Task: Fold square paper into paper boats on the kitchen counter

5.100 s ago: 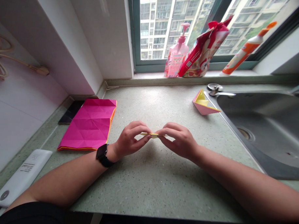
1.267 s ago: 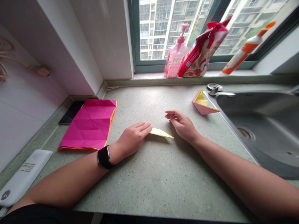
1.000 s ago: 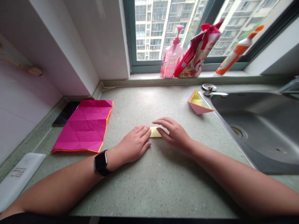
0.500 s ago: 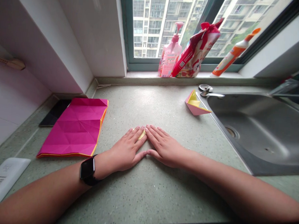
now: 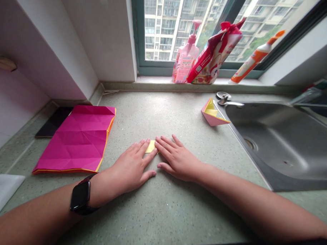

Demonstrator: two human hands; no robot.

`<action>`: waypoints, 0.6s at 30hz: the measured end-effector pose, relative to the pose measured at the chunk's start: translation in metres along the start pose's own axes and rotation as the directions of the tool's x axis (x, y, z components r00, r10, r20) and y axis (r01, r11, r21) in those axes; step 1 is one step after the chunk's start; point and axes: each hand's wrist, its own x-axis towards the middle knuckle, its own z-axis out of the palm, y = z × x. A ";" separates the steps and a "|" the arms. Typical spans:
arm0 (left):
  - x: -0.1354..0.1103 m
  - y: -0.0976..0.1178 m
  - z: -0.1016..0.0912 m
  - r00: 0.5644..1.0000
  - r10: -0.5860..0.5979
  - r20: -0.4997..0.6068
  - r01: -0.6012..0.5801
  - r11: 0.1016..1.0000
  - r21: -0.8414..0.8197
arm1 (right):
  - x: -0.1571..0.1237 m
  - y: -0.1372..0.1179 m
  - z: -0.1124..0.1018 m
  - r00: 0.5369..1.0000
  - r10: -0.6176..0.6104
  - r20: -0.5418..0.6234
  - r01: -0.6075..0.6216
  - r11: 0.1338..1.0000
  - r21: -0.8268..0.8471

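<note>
A small piece of yellow paper (image 5: pixel 151 146) lies flat on the speckled counter (image 5: pixel 160 215), mostly covered by my fingers. My left hand (image 5: pixel 132 163) rests on its left side, palm down with the fingers stretched out and the thumb apart. From the other side my right hand (image 5: pixel 178 158) lies flat, its fingertips on the paper's right edge and its fingers spread. Neither hand grips anything. Farther back, beside the sink, stands a folded pink and yellow paper boat (image 5: pixel 214 117).
Creased magenta paper sheets (image 5: pixel 77 141) lie at left, partly over a dark flat object (image 5: pixel 54 122). A white object (image 5: pixel 4 192) is at the left edge. The steel sink (image 5: pixel 281 141) is at right. A pump bottle (image 5: pixel 185 59), red bag (image 5: pixel 214 60) and orange-white bottle (image 5: pixel 250 61) line the windowsill.
My left hand has slid left and slightly toward me, and the thumbs have parted. More of the yellow paper shows between the hands. The view has shifted slightly.
</note>
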 end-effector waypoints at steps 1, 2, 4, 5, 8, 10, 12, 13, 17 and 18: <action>0.000 -0.001 0.000 1.000 0.005 -0.004 -0.005 1.000 0.004 | 0.001 0.000 -0.001 1.000 -0.013 0.004 0.013 1.000 0.006; 0.000 -0.002 -0.001 1.000 0.011 -0.008 -0.011 1.000 0.009 | 0.003 0.001 -0.001 1.000 -0.023 0.009 0.023 1.000 0.014; 0.000 -0.005 0.000 0.999 0.031 -0.020 -0.031 0.999 0.012 | 0.004 0.002 -0.002 0.999 -0.034 0.019 0.033 0.999 0.029; 0.000 -0.007 0.001 0.999 0.044 -0.027 -0.044 0.999 0.009 | 0.005 0.002 -0.001 0.999 -0.034 0.021 0.033 0.999 0.033; 0.001 -0.011 0.001 0.996 0.067 -0.054 -0.067 0.998 -0.004 | 0.004 0.002 0.000 0.999 -0.032 0.028 0.032 0.999 0.024; 0.002 -0.011 0.000 0.996 0.057 -0.063 -0.058 0.998 0.000 | 0.004 0.003 0.000 0.999 -0.036 0.030 0.035 0.999 0.010; 0.003 -0.010 -0.002 0.997 0.046 -0.058 -0.046 0.999 0.008 | 0.004 0.003 0.001 0.999 -0.037 0.028 0.037 0.999 -0.006; 0.003 -0.008 -0.003 0.998 0.041 -0.052 -0.041 0.999 0.012 | 0.004 0.003 0.001 0.999 -0.034 0.026 0.034 0.999 -0.014; 0.002 -0.002 -0.004 1.000 0.011 -0.024 -0.010 1.000 0.026 | 0.004 0.001 0.003 1.000 -0.006 0.024 0.007 0.999 -0.047; 0.002 0.000 -0.004 1.000 0.002 -0.016 -0.001 1.000 0.030 | 0.004 0.000 0.004 1.000 0.000 0.022 0.001 0.999 -0.054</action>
